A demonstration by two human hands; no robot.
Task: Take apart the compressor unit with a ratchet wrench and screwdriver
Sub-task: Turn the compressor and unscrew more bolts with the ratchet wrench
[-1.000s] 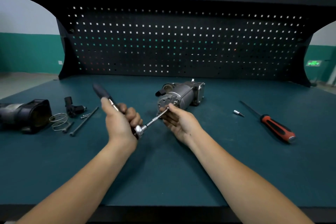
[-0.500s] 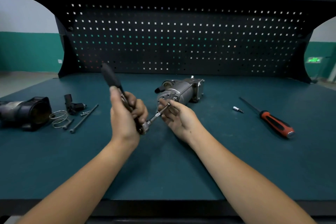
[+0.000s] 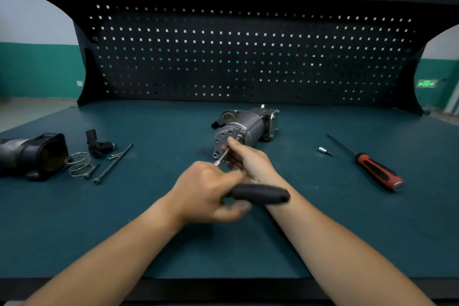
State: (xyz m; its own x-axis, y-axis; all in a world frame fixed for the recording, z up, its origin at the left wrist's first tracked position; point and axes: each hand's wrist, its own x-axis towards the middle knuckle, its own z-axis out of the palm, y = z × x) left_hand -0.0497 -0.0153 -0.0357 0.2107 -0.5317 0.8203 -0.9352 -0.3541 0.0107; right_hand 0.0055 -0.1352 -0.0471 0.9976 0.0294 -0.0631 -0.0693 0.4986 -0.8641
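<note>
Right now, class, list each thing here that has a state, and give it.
compressor unit: lying on its side.
ratchet wrench: held, extension against the unit's end plate.
left hand: grips the wrench handle.
right hand: pinches the extension.
screwdriver: lying unused.
long bolt: removed, lying loose.

**Head view.** One head-worn wide-angle camera is looking forward and down across the worktop [image 3: 104,231] from its near edge. It is facing the pegboard [image 3: 248,62] at the far side, whose frame is bowing toward the picture's corners. The left hand [image 3: 206,191] and right hand [image 3: 250,159] are sitting close under the lens, just below centre, with the forearms entering from the bottom corners.
</note>
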